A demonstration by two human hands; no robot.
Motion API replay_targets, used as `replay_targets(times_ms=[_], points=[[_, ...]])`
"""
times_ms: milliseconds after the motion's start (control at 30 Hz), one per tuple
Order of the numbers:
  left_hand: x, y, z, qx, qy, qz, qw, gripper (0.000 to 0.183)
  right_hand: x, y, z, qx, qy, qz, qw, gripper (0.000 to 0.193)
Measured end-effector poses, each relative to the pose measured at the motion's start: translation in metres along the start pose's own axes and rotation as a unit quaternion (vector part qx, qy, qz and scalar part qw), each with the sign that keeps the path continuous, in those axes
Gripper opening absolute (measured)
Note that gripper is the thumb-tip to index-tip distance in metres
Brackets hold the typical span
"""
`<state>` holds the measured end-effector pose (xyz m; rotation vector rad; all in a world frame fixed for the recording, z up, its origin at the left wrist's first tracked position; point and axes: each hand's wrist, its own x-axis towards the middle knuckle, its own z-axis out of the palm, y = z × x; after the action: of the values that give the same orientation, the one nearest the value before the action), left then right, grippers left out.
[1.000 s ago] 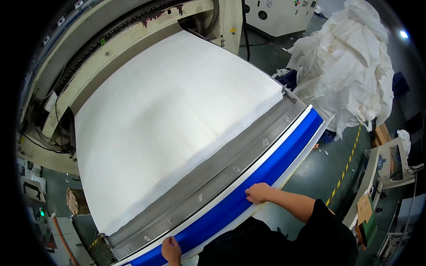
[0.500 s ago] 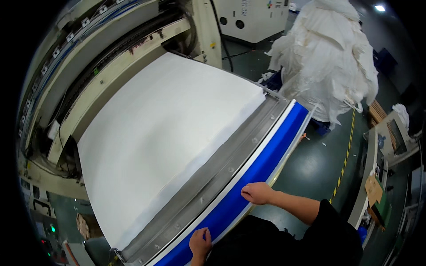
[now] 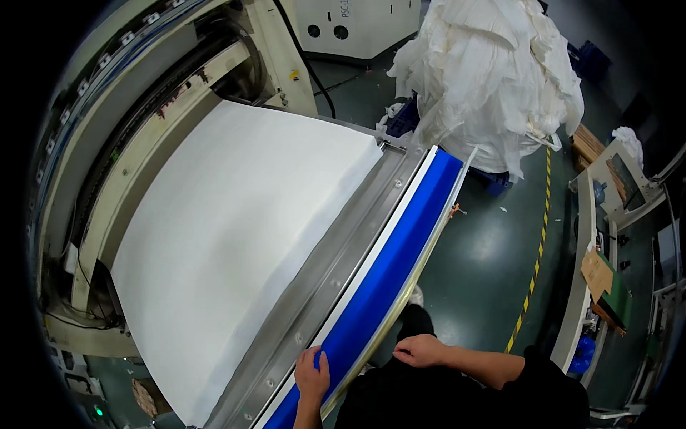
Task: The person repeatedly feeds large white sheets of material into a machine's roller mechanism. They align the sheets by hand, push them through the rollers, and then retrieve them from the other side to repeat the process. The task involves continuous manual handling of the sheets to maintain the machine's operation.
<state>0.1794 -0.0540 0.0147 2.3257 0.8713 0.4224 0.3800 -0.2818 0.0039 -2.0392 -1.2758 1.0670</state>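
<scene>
My left hand (image 3: pixel 312 373) rests at the seam between a white strip (image 3: pixel 341 309) and a long blue panel (image 3: pixel 389 275) on the machine's front edge. Its fingers lie together and the thumb stands apart, with blue showing between them. Over the dark clothing, just off that edge, my right hand (image 3: pixel 420 351) is closed with curled fingers. Whatever it may hold is hidden. Beyond the strip runs a grey metal bar (image 3: pixel 314 300) with several bolts. A wide white sheet (image 3: pixel 236 214) spreads from the machine down to this bar.
The cream machine frame (image 3: pixel 153 136) arches at the left. A tall heap of white sheeting (image 3: pixel 493 86) stands at the far right on blue crates. Yellow-black tape (image 3: pixel 537 264) crosses the green floor. A bench (image 3: pixel 582 286) with cardboard is at the right.
The view has shifted, so the machine appears further left. My right hand has come off the blue panel toward my body. My left hand has moved onto the panel's white-strip side.
</scene>
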Motion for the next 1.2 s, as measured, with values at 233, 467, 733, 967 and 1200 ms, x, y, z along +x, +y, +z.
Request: replay_targets(times_ms=[233,467,733,967,1200], points=[[0.11,0.056,0.091,0.179,-0.002,-0.014,0.984,0.05,0.037,0.126,-0.094,0.062,-0.166,0.06,0.982,0.037],[0.224,0.097,0.17,0.317,-0.053,-0.096,0.942,0.08,0.039,0.323,-0.199,0.07,-0.081,0.264,0.959,0.035],[0.267,0.099,0.193,0.335,-0.157,-0.222,0.902,0.091,-0.059,0.561,-0.09,0.209,0.061,0.237,0.947,0.019],[0.269,0.102,0.196,0.346,-0.177,-0.253,0.886,0.092,-0.116,0.606,-0.016,0.153,-0.074,0.2,0.965,0.017],[0.273,0.107,0.197,0.336,-0.174,-0.277,0.883,0.093,-0.028,0.515,-0.075,0.435,-0.126,0.505,0.735,0.019]])
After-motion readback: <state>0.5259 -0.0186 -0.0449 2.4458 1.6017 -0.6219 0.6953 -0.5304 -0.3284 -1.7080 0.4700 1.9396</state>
